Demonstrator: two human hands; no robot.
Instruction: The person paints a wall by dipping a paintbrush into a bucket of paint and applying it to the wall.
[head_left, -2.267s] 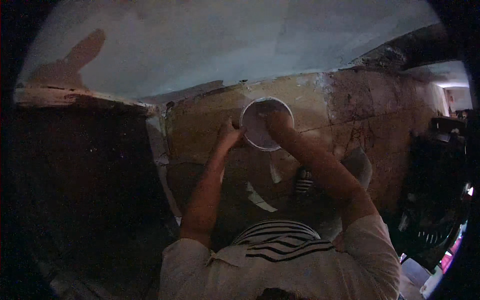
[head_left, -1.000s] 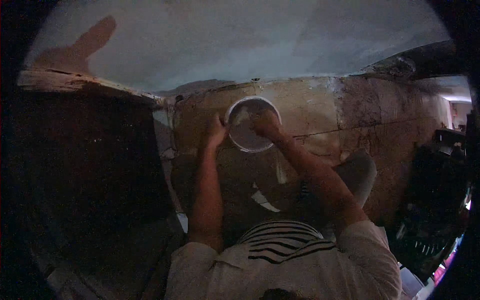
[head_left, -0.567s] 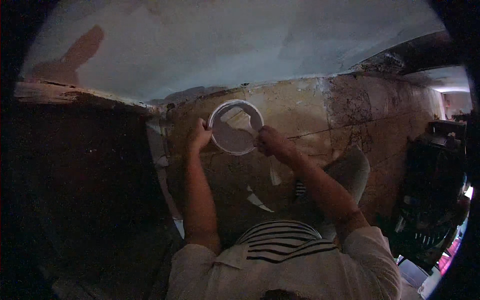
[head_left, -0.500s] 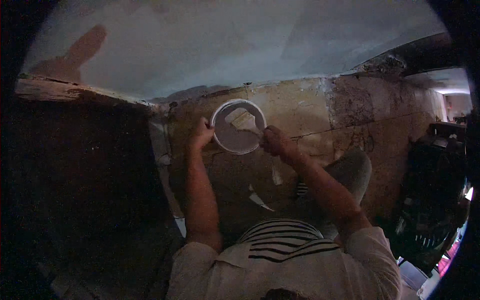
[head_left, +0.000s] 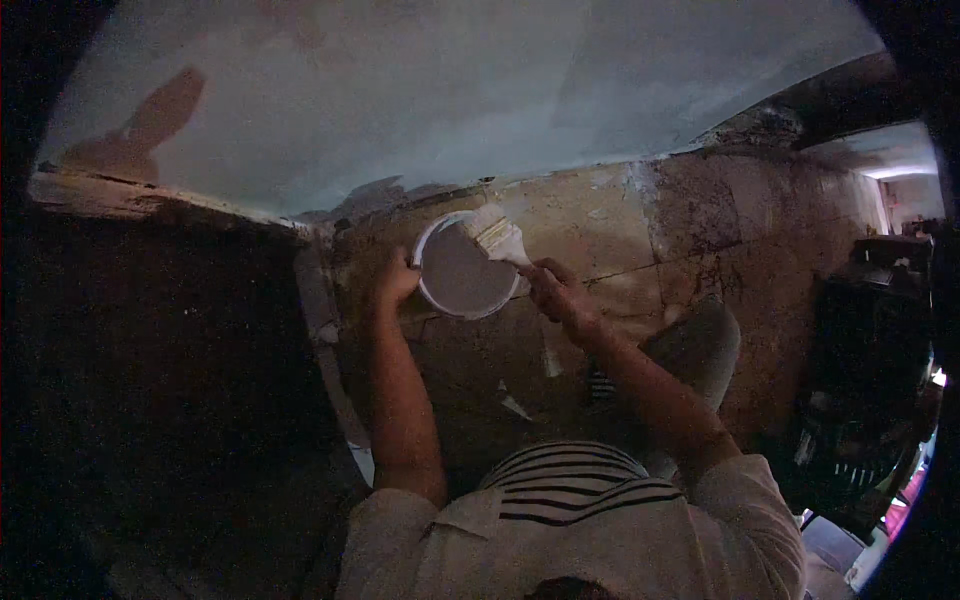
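A round white bucket point(head_left: 462, 272) holding pale paint stands on the stained brown floor point(head_left: 620, 230) in front of me. My left hand point(head_left: 396, 283) grips its left rim. My right hand point(head_left: 548, 288) is closed on the handle of a wide paintbrush point(head_left: 498, 238). The paint-coated bristles lie over the bucket's upper right rim. Both forearms reach forward from my white striped shirt at the bottom of the view.
A pale painted wall point(head_left: 450, 90) fills the top, with reddish patches at upper left. A dark panel point(head_left: 150, 380) takes up the left side. Dark crates and clutter point(head_left: 870, 380) stand at the right. White paint smears point(head_left: 515, 405) mark the floor near my knee point(head_left: 695, 345).
The brush has lifted out of the paint and now lies over the bucket's upper right rim. The bucket sits slightly lower left in view than at first. My left hand keeps its grip.
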